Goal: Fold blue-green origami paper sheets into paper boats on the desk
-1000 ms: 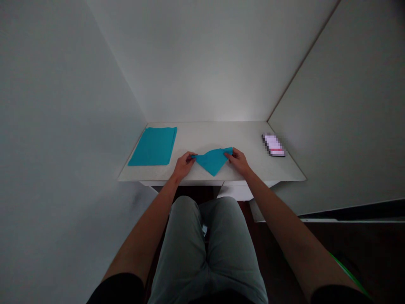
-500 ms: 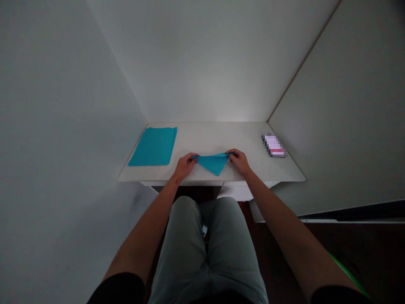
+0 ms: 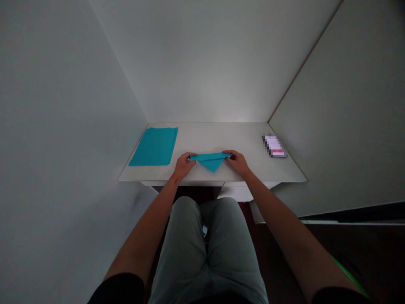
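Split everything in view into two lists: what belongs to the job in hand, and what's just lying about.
In the job:
- folded teal sheet, an end in each hand
- left hand and right hand
- white table, the work surface

Lying about:
- flat teal material at left, untouched; possibly related, judging by colour
- pixelated phone-like device at right, untouched

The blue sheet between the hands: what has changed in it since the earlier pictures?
The far edge of the blue sheet has come over toward the person, forming a band; less of its point shows below. The left hand and right hand keep hold of its ends. The larger blue pile and the phone stay where they were.
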### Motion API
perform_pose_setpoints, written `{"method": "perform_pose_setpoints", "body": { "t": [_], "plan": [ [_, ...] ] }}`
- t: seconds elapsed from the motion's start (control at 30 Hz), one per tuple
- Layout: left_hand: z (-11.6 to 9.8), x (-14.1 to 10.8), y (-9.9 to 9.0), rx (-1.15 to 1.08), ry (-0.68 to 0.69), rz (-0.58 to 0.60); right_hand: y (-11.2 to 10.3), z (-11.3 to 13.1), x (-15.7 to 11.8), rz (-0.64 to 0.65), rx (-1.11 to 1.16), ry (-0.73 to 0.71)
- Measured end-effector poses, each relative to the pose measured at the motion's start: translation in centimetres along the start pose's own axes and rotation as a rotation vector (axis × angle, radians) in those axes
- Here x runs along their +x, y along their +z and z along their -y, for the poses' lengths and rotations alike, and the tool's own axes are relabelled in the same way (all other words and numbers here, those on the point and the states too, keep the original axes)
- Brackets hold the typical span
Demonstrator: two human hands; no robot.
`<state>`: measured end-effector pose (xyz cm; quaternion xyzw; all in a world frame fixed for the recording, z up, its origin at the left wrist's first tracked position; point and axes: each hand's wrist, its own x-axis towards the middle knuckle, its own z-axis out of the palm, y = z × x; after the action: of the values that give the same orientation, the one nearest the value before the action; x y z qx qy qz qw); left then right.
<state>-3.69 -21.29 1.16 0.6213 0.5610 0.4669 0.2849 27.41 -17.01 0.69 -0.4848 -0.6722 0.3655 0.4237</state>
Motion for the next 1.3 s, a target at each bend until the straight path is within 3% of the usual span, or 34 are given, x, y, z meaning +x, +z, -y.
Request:
{"method": "perform_pose_setpoints", "body": {
  "t": [0.27, 0.43, 0.6, 1.3],
  "plan": [
    [0.29, 0.23, 0.41, -0.042, 0.011, -0.041, 0.17, 0.26, 0.14, -0.110, -0.013, -0.068],
    [0.46, 0.18, 0.73, -0.145, -0.073, -0.032, 0.46, -0.22, 0.19, -0.006, 0.046, 0.002],
    [0.00, 0.05, 0.70, -0.173, -0.057, -0.014, 0.71, -0.16, 0.30, -0.011, 0.177, 0.008],
    [0.00, 0.01, 0.39, -0.071, -0.041, 0.001, 0.01, 0.43, -0.03, -0.015, -0.026, 0.037]
  ]
}}
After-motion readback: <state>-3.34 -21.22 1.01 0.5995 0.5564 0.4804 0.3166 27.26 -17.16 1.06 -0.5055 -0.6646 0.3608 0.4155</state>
